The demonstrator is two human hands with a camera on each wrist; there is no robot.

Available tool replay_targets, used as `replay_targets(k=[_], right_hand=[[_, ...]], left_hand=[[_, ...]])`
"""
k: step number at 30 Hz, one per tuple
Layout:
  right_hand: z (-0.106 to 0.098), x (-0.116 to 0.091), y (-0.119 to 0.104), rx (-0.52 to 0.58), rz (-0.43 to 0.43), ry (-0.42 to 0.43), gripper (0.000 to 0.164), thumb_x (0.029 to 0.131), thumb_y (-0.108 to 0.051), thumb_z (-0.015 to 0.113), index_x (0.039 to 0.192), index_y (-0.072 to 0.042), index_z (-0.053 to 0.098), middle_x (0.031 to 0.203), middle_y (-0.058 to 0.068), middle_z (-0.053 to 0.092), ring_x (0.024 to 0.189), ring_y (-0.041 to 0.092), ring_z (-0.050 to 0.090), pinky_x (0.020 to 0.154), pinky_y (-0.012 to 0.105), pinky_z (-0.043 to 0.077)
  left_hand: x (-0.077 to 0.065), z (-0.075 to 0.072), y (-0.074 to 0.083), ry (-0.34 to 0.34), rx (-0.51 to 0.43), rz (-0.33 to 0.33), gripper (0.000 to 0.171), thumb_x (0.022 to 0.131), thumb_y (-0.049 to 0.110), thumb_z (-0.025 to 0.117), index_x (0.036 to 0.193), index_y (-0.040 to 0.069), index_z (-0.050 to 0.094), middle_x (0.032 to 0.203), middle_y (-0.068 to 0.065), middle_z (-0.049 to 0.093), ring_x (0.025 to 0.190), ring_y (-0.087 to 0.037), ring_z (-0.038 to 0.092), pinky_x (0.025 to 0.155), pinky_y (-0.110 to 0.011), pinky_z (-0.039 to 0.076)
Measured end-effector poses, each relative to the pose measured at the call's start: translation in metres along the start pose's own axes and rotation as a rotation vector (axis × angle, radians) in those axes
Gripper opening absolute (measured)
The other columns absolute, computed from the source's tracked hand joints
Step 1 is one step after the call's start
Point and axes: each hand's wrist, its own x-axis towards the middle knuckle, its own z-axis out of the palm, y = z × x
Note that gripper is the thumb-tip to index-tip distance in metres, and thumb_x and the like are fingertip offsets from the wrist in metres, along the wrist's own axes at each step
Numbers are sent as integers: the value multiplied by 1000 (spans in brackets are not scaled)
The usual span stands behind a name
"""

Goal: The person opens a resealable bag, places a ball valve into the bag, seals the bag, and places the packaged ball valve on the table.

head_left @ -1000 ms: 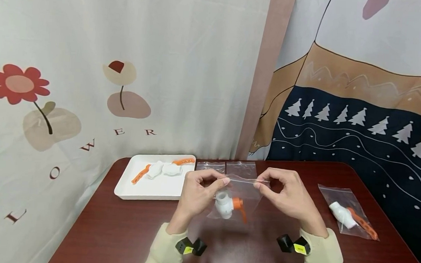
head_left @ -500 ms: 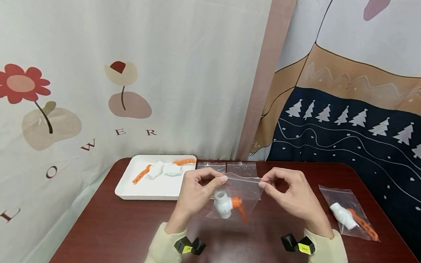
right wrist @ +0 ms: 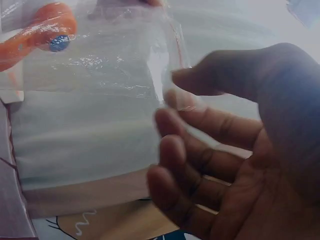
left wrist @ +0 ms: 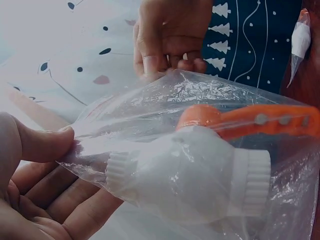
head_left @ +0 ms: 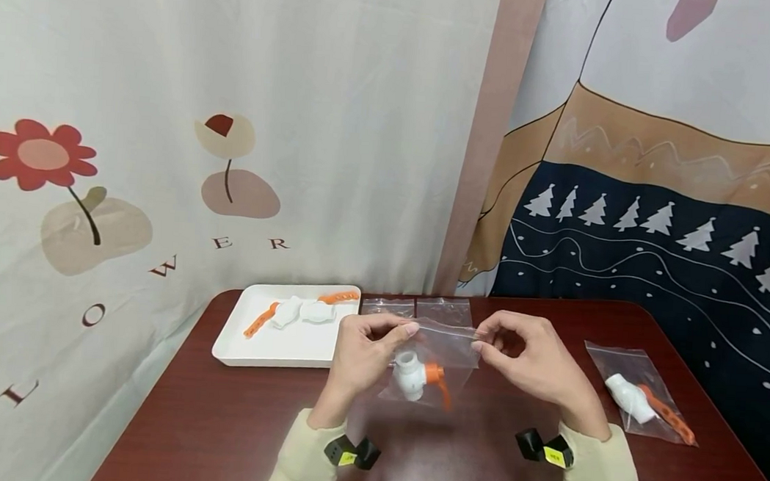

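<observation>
Left grip [head_left: 363, 351] pinching edge of clear bag [head_left: 451, 347], tray [head_left: 272, 350] just behind, right grip [head_left: 538, 359] parted at opposite edge

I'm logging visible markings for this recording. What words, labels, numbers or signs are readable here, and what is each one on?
"L O W E R": separate letters printed along the pale cloth behind the table.
Left yellow label, on a black wrist device: marks too small to read.
Right yellow label, on the other black device: also too small.
Held bag and the valve inside: no readable text.
</observation>
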Motion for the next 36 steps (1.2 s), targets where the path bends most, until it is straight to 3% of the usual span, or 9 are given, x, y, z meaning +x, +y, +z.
replay_targets(k=[5, 10, 16, 20, 27, 36], right_hand=[[12, 3, -6, -45, -35, -35, 17, 86, -14, 82, 97, -25, 74, 87, -16, 66, 74, 4, 58, 65, 23, 51], [24, 5, -16, -13, -114, -38, 17, 87, -12, 81, 96, -24, 73, 87, -16, 68, 75, 2, 60, 70, 22, 54], [31, 5, -23, -17, -167, 6, 6, 91, -18, 79, 92, -22, 74, 82, -17, 64, 72, 2, 54, 66, 21, 50], [32, 4, -24, -19, -179, 41, 8, 91, -14, 78, 90, -21, 74, 79, -17, 62, 70, 2, 53, 63, 21, 49], [32, 4, -24, -3, -196, 55, 15, 91, -11, 78, 89, -24, 73, 78, -16, 62, 68, 2, 53, 61, 21, 49], [34, 6, -24, 46, -226, 78, 16, 92, -12, 77, 87, -26, 72, 77, -15, 62, 66, 3, 53, 59, 21, 47]], left_hand=[[0, 5, -2, 10, 47, -14, 9, 88, 17, 82, 92, 9, 83, 81, -8, 80, 78, -12, 75, 68, -21, 56], [-3, 15, -2, -21, 84, 6, 9, 87, 21, 82, 90, 13, 84, 83, -2, 81, 77, -9, 74, 66, -20, 55], [-6, 24, -2, -38, 95, 66, 8, 87, 20, 82, 90, 13, 84, 87, -1, 81, 76, -5, 75, 65, -22, 57], [-8, 27, -1, -38, 105, 79, 8, 87, 21, 82, 90, 14, 84, 86, 0, 81, 76, -6, 75, 65, -21, 57], [-8, 29, -2, -33, 107, 104, 9, 88, 22, 82, 91, 14, 84, 85, 1, 81, 75, -7, 74, 63, -20, 56], [-7, 25, -1, -43, 108, 182, 10, 89, 22, 81, 90, 13, 84, 85, -1, 81, 74, -9, 76, 64, -22, 58]])
